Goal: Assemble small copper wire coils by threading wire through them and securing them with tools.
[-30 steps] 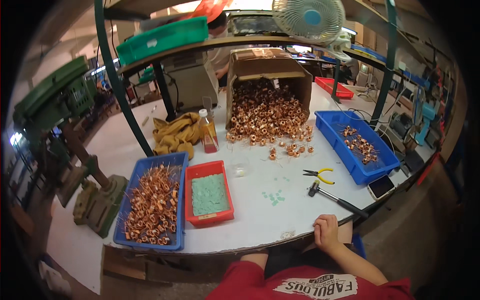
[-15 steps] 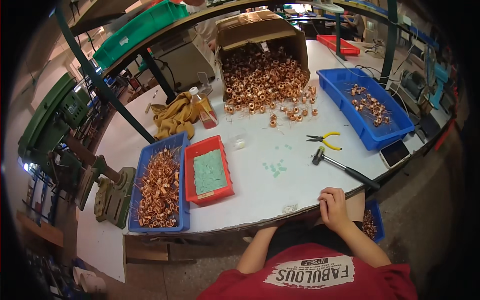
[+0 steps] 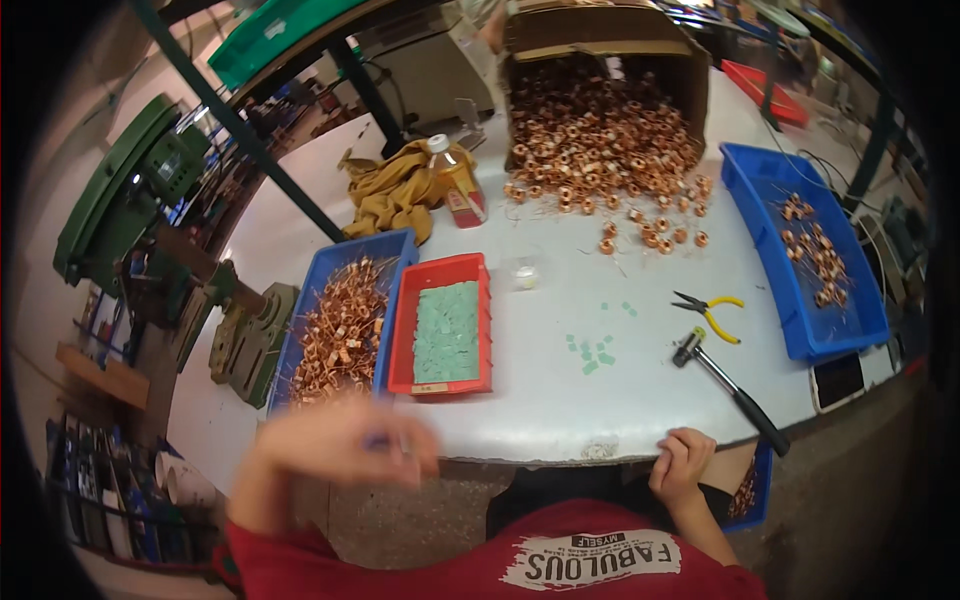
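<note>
My left hand (image 3: 335,445) is raised in front of the white table's near edge (image 3: 540,440), just below a blue bin of copper coils (image 3: 340,330). It is motion-blurred; something small and bluish shows at its fingers, but I cannot tell its grip. My right hand (image 3: 685,465) sits at the table's front edge with its fingers curled over it. A black-handled hammer (image 3: 730,385) lies just above that hand, with yellow-handled pliers (image 3: 710,315) beyond it. A red tray of green squares (image 3: 445,330) stands beside the blue bin.
A tipped cardboard box (image 3: 600,40) spills copper coils (image 3: 600,150) at the back. A second blue bin (image 3: 810,260) and a phone (image 3: 838,380) lie at the right. A bottle (image 3: 455,180) and yellow cloth (image 3: 395,195) sit behind the trays. A green machine (image 3: 130,200) stands left.
My left hand has come up into view at the lower left, moving fast. The view has tilted further down toward the table. My right hand stays at the table edge.
</note>
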